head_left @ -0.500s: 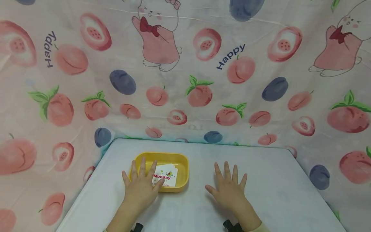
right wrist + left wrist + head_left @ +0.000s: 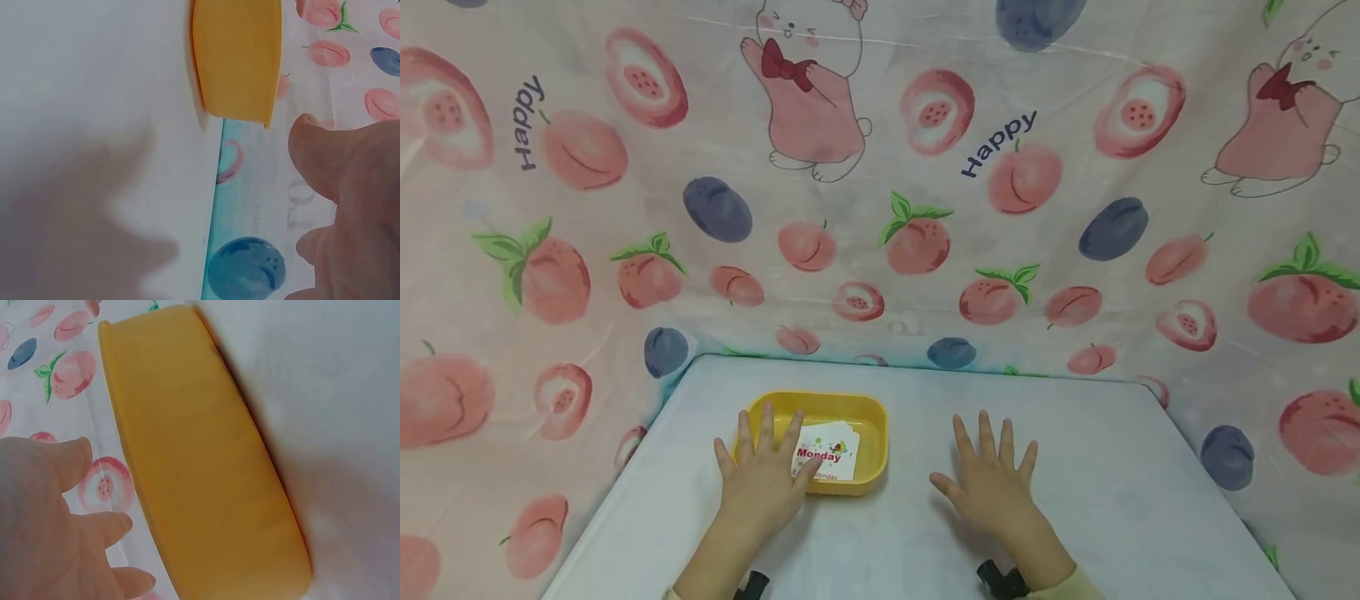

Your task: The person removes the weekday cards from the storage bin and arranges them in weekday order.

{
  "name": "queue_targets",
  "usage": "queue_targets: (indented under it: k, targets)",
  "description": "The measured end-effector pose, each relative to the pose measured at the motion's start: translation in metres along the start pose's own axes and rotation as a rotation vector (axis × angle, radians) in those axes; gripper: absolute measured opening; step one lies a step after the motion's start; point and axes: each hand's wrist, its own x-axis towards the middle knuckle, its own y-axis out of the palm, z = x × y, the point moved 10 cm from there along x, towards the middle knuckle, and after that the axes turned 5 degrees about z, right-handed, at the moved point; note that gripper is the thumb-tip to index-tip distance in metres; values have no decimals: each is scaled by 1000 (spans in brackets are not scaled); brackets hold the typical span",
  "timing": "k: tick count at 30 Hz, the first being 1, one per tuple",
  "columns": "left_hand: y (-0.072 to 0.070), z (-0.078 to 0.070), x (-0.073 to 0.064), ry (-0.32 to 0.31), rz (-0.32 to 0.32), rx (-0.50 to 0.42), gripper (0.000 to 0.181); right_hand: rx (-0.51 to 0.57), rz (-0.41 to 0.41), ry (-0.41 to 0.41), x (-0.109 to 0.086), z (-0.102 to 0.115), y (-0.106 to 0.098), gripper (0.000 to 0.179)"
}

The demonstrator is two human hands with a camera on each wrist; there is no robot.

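Observation:
A yellow tray [image 2: 868, 446] sits on the white table, left of the middle. Inside it lie white cards [image 2: 842, 442], the top one printed "Monday" in red. My left hand [image 2: 763, 483] is spread over the tray's left front part, hiding some of it and the edge of the cards. In the left wrist view the tray's outer wall [image 2: 200, 450] shows apart from the fingers. My right hand [image 2: 996, 487] hovers with spread fingers above the table, right of the tray, holding nothing; its shadow falls on the tabletop in the right wrist view.
The white table [image 2: 910, 550] ends at a back edge against a hanging curtain [image 2: 850, 208] printed with peaches, plums and rabbits. The curtain also runs along both sides. A black wrist device [image 2: 1000, 579] shows below the right hand.
Both hands stay spread in nearly the same places, shifted up very slightly in the view. The tray and cards have not been moved.

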Motion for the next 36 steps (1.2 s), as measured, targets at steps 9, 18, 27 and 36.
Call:
queue_targets:
  k: [9, 18, 27, 36]
  targets:
    - [-3, 11, 3, 9, 21, -24, 77, -22, 7, -23, 6, 6, -6, 100]
    - [-7, 28, 8, 1, 68, -84, 75, -19, -20, -81, 13, 17, -13, 99]
    - [-12, 54, 19, -18, 95, -234, 72, 39, -19, -131, 24, 29, -16, 101]
    - [-10, 73, 22, -101, 163, -410, 70, 37, -40, -171, 32, 46, -20, 101]
